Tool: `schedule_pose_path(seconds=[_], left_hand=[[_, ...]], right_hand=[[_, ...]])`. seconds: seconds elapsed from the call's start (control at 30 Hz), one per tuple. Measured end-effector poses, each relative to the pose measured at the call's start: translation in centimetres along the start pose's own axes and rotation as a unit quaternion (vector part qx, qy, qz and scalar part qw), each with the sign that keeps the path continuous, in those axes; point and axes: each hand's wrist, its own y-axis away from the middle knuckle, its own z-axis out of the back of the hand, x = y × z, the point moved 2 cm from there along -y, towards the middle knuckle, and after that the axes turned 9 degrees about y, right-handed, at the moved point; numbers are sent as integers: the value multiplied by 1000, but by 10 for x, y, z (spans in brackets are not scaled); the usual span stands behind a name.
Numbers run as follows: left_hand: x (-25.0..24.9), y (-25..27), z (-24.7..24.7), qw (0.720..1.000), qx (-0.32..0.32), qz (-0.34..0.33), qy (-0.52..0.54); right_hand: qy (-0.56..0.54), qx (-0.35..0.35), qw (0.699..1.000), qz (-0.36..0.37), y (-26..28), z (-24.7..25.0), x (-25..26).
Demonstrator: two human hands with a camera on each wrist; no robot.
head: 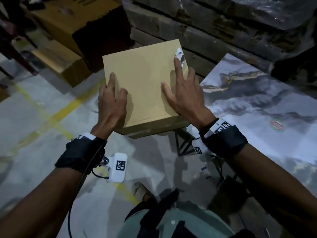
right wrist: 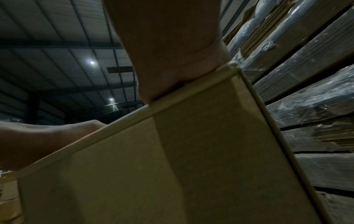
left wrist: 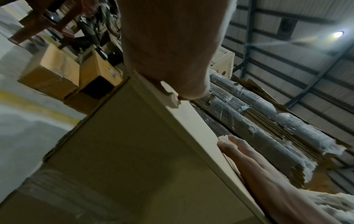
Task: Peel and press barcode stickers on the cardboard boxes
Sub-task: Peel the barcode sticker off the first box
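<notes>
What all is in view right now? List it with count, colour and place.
cardboard box: one, tan, centre, under both hands
sticker: one, white, far right corner of the box top, partly lifted
open cartons: at least two, brown, far left on the floor
wrapped flat cardboard stacks: several, grey-brown, behind the box
marbled surface: one, grey-white, right
floor line: yellow, left
left hand: resting on the box's left edge
right hand: index finger pressing the sticker

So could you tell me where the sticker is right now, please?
In the head view, the sticker sits at the far right corner of the box top, under the right hand index fingertip.
</notes>
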Motion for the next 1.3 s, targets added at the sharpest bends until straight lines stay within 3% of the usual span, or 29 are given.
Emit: schedule_pose_path(seconds=[0.27, 0.53, 1.0, 1.3], left_hand=[[70, -37, 49, 998, -18, 56, 7], [128, -79, 73, 992, -50, 113, 7], [262, -181, 42, 963, -57, 264, -14], [384, -205, 11, 951, -8, 306, -33]], right_hand=[[13, 21, 999, 48, -48, -42, 84], [-6, 49, 995, 85, -97, -113, 133], [-55, 145, 975, 158, -220, -298, 164], [-44, 212, 963, 162, -238, -435, 175]])
